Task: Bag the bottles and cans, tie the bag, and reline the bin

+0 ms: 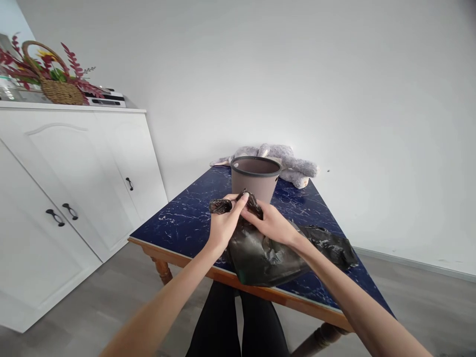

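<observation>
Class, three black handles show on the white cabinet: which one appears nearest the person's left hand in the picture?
The rightmost handle, standing by itself; the other two handles form a close pair, farther from the left hand.

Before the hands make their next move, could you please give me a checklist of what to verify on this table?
1. Both hands gripping the bag: ok; the left hand and right hand pinch the black bag.
2. Bag smooth where gripped: not ok; it is bunched up there.
3. Bin upright: ok; the bin stands mouth up on the blue table.
4. Bin rim uncovered: ok; no bag lies over it.
5. Bin apart from the plush toy: cannot tell; the bin hides part of the toy.
6. Black plastic at the right separate from the bag: cannot tell; the right forearm blocks the view.
</observation>
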### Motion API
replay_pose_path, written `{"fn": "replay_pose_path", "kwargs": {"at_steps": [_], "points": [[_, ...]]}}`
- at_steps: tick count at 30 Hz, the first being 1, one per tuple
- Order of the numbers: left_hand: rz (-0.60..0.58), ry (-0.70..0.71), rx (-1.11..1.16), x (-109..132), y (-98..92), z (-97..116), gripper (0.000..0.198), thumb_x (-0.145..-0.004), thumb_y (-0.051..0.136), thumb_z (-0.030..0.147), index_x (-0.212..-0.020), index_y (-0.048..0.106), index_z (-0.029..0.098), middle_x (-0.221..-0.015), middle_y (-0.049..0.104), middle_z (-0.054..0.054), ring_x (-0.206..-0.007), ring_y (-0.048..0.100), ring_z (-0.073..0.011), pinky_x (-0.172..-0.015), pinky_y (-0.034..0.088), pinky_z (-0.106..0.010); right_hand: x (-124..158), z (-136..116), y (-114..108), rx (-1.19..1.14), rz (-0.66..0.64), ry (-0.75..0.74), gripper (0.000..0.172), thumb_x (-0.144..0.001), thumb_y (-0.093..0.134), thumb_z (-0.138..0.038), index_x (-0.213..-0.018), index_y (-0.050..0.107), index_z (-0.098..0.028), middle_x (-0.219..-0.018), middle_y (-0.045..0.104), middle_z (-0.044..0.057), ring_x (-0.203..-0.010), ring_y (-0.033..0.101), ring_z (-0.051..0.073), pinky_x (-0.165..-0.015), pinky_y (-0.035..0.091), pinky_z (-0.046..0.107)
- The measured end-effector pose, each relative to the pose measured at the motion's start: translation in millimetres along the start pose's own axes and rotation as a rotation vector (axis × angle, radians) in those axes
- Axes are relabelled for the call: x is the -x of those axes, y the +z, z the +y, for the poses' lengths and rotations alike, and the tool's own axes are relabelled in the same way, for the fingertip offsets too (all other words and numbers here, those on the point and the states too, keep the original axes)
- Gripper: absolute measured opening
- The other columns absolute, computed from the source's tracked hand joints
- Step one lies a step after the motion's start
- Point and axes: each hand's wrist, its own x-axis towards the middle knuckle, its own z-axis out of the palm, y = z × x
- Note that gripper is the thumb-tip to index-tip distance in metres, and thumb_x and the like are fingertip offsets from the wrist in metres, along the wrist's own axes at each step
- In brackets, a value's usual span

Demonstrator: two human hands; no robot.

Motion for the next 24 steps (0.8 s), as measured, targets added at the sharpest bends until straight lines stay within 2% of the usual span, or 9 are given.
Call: {"fn": "replay_pose_path", "kwargs": {"at_steps": [3,6,9,11,13,16,19,21,24], "points": [[-0.001,-0.019,0.003,-3,1.2,-7,0.034,-0.095,0.071,0.055,-0.100,0.077,0.022,-0.101,0.079,-0.006,-0.104,0.073,-0.0271,-0.093,0.055,-0.036,7,7,-8,-0.496,0.008,0.034,0.044,-0.100,0.062,-0.062,-0.092,0.068,-0.019,-0.071,0.050,-0.003,-0.067,0.048,0.013,-0.065,0.043,0.026],[-0.031,0.051,-0.080,-6,2.2,-12,0.035,-0.102,0.061,0.055,-0.107,0.077,0.023,-0.114,0.078,-0.006,-0.113,0.070,-0.0268,-0.097,0.052,-0.034,7,16,-13,-0.891,0.166,0.020,0.047,-0.097,0.067,-0.064,-0.080,0.061,-0.021,-0.067,0.027,-0.007,-0.058,0.029,0.010,-0.057,0.038,0.023],[-0.096,0.098,-0.220,-8,5.1,-20,0.044,-0.106,0.050,0.056,-0.091,0.075,0.023,-0.092,0.075,-0.005,-0.095,0.071,-0.0240,-0.087,0.051,-0.032,2,24,-15,-1.078,0.261,0.047,0.044,-0.091,0.077,-0.061,-0.082,0.056,-0.023,-0.068,0.021,-0.009,-0.055,0.023,0.010,-0.053,0.039,0.020],[-0.194,0.096,-0.300,-10,8.8,-26,0.050,-0.108,0.043,0.058,-0.083,0.070,0.023,-0.072,0.066,-0.002,-0.073,0.067,-0.0211,-0.074,0.048,-0.031,-1,29,-14,-1.059,0.280,0.109,0.045,-0.089,0.078,-0.064,-0.090,0.058,-0.024,-0.068,0.020,-0.010,-0.052,0.017,0.009,-0.043,0.026,0.019],[-0.291,0.117,-0.366,-11,13.9,-32,0.052,-0.109,0.038,0.058,-0.080,0.064,0.023,-0.065,0.059,0.000,-0.063,0.061,-0.0196,-0.068,0.044,-0.031,-4,34,-11,-0.937,0.311,0.162,0.049,-0.089,0.071,-0.071,-0.096,0.060,-0.024,-0.066,0.022,-0.010,-0.050,0.015,0.008,-0.040,0.015,0.021],[-0.319,0.187,-0.434,-12,21.0,-36,0.045,-0.110,0.036,0.053,-0.082,0.057,0.024,-0.068,0.059,0.000,-0.062,0.059,-0.0199,-0.069,0.042,-0.031,-6,41,-4,-0.528,0.421,0.179,0.048,-0.099,0.050,-0.071,-0.091,0.057,-0.024,-0.065,0.037,-0.007,-0.051,0.032,0.012,-0.046,0.027,0.025],[-0.283,0.182,-0.438,-13,22.4,-32,0.032,-0.107,0.045,0.050,-0.093,0.056,0.024,-0.075,0.061,0.000,-0.070,0.062,-0.0210,-0.071,0.044,-0.030,-4,45,0,-0.243,0.468,0.165,0.031,-0.101,0.050,-0.051,-0.088,0.056,-0.024,-0.077,0.058,0.000,-0.071,0.054,0.018,-0.064,0.043,0.030],[-0.319,0.127,-0.416,-15,18.6,-26,0.031,-0.106,0.047,0.052,-0.098,0.058,0.024,-0.081,0.063,0.000,-0.077,0.064,-0.0214,-0.073,0.046,-0.030,0,43,-2,-0.227,0.434,0.153,0.014,-0.091,0.063,-0.035,-0.095,0.060,-0.022,-0.087,0.065,0.002,-0.081,0.059,0.020,-0.073,0.046,0.032],[-0.438,0.094,-0.417,-20,8.3,-14,0.043,-0.110,0.035,0.052,-0.091,0.059,0.023,-0.082,0.062,-0.002,-0.082,0.062,-0.0210,-0.079,0.050,-0.032,8,33,-5,-0.182,0.247,0.082,0.033,-0.077,0.070,-0.023,-0.109,0.063,-0.022,-0.090,0.068,0.001,-0.079,0.061,0.020,-0.073,0.048,0.033]]}}
